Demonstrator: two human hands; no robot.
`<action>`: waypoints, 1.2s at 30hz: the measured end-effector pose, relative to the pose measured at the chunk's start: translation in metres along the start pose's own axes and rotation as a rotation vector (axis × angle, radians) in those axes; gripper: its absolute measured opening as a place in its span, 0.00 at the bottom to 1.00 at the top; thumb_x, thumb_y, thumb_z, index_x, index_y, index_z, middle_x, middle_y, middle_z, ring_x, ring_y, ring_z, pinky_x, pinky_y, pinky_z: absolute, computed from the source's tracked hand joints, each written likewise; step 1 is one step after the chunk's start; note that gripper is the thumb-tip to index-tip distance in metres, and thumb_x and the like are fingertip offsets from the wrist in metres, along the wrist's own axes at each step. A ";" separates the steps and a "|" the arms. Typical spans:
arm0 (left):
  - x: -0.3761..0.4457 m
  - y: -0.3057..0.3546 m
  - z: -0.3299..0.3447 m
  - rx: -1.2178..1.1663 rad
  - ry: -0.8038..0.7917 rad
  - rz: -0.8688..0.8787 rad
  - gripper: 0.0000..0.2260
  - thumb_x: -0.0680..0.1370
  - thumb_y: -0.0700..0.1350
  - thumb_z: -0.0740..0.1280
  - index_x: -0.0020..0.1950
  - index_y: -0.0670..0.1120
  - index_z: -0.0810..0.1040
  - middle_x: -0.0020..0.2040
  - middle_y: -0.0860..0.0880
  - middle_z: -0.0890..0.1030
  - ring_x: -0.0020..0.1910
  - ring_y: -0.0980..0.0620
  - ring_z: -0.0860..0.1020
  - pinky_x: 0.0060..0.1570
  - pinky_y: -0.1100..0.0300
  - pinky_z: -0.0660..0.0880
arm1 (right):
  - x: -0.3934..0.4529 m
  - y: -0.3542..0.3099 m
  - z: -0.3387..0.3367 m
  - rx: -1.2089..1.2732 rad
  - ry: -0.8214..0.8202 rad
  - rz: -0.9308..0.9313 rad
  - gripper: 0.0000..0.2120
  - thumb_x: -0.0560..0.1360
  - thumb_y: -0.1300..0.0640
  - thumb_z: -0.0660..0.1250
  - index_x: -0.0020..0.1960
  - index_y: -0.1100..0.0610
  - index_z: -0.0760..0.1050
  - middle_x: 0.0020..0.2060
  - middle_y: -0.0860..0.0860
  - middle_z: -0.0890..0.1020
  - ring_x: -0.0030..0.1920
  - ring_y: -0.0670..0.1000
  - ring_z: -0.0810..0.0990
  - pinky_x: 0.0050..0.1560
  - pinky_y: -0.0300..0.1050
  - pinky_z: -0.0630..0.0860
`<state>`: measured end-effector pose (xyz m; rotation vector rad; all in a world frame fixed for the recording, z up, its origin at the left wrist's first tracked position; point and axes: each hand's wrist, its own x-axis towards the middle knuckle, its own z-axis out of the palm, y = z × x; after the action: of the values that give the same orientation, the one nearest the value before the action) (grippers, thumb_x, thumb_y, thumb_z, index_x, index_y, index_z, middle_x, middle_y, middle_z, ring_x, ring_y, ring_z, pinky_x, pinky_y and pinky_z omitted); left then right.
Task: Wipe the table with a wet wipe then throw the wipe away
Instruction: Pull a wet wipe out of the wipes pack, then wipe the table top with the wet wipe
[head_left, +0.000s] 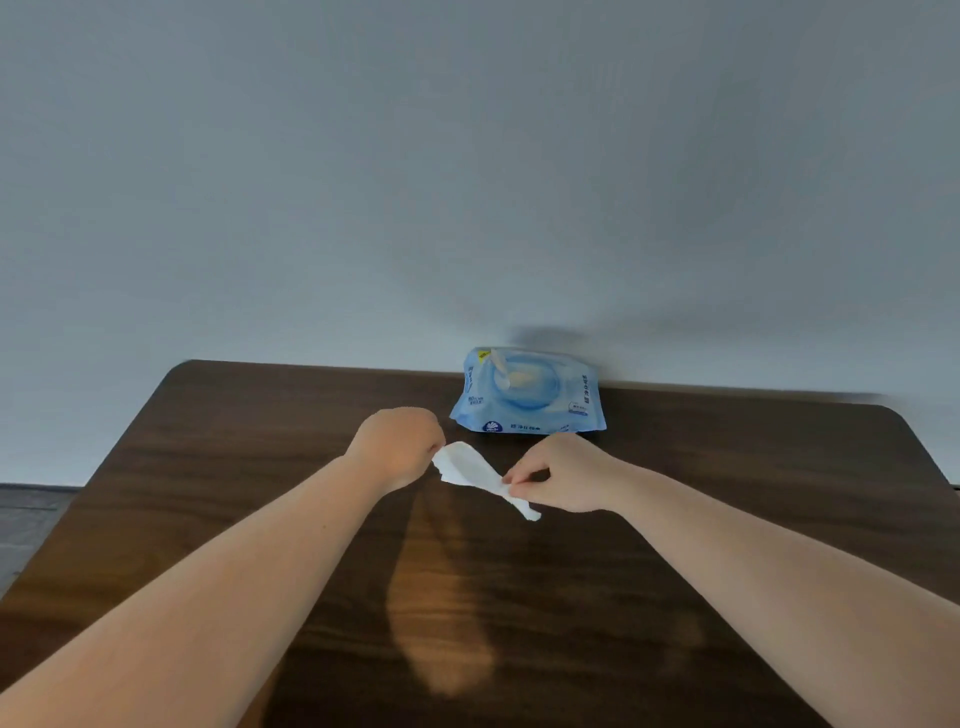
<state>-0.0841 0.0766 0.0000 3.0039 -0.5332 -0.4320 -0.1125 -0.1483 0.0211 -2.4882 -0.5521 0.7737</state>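
Observation:
A white wet wipe (475, 470) is stretched between both hands just above the dark wooden table (208, 467). My left hand (397, 447) pinches its upper left end with closed fingers. My right hand (563, 475) pinches it near the lower right end, and a short tail hangs past the fingers. Behind the hands, a blue pack of wet wipes (527, 392) lies at the table's far edge against the wall, with its lid flap up.
A plain pale wall (467, 182) rises directly behind the table. The table has rounded far corners, and a strip of dark floor (26, 514) shows past its left edge. A lighter sheen marks the wood near me.

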 end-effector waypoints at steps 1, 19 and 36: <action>-0.004 -0.004 0.008 0.008 -0.044 0.015 0.10 0.78 0.40 0.61 0.49 0.46 0.82 0.51 0.51 0.80 0.50 0.50 0.79 0.48 0.58 0.76 | 0.001 -0.002 0.010 -0.026 -0.048 -0.018 0.11 0.76 0.51 0.66 0.55 0.53 0.82 0.56 0.45 0.82 0.55 0.45 0.79 0.60 0.45 0.74; -0.077 -0.079 0.067 -0.049 -0.232 -0.102 0.20 0.82 0.43 0.57 0.74 0.48 0.65 0.76 0.50 0.63 0.74 0.49 0.62 0.71 0.55 0.61 | 0.074 -0.053 0.115 -0.379 -0.025 -0.199 0.22 0.82 0.55 0.54 0.75 0.53 0.59 0.76 0.49 0.60 0.76 0.50 0.56 0.71 0.46 0.61; -0.177 -0.171 0.131 -0.036 -0.368 -0.637 0.59 0.61 0.81 0.44 0.76 0.40 0.34 0.78 0.41 0.36 0.77 0.44 0.38 0.75 0.49 0.42 | 0.170 -0.120 0.195 -0.486 -0.081 -0.104 0.31 0.80 0.41 0.38 0.76 0.55 0.34 0.76 0.52 0.35 0.76 0.52 0.34 0.74 0.51 0.34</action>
<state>-0.2249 0.2968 -0.0972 3.0007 0.4458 -1.0197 -0.1300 0.0956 -0.1267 -2.8403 -0.9911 0.7735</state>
